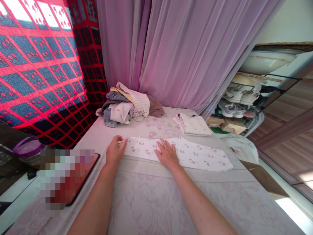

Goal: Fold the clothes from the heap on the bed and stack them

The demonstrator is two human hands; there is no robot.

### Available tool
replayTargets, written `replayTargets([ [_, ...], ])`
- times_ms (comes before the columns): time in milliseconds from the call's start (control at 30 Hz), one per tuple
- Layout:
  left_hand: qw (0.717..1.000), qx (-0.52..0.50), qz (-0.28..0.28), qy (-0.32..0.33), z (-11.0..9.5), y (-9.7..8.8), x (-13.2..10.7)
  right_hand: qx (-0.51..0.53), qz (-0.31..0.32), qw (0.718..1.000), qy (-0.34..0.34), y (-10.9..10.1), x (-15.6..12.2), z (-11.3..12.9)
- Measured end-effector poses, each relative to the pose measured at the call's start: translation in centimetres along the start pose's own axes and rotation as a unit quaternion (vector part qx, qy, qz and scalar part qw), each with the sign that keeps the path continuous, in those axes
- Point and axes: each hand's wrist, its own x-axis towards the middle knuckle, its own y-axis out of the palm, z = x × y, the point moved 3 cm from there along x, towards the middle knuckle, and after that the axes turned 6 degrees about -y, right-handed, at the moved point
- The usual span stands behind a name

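A pair of white pants (pixel 193 153) with a small reddish print lies folded lengthwise across the cloth-covered table. At the left end of the pants, my left hand (pixel 115 150) has its fingers bent and closed on the edge. My right hand (pixel 167 153) rests flat near the middle of the pants, fingers spread, pressing on the fabric. Behind the pants on the right sits a stack of folded light clothes (pixel 194 124). A loose heap of clothes (pixel 129 106) in pink, grey and brown lies at the back left.
A tablet-like object (pixel 83 179), partly blurred out, lies at the table's left edge. Lilac curtains (pixel 186 52) hang behind the table, and a red and black patterned cloth (pixel 89 65) hangs at left. On the right stands a rack with shoes (pixel 232 109).
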Motion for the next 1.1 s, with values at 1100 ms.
replayTargets([
  [1100, 0.975, 0.137, 0.115, 0.131, 0.1, -0.4, 0.2, 0.017, -0.025, 1.000, -0.004, 0.3, 0.0, -0.3],
])
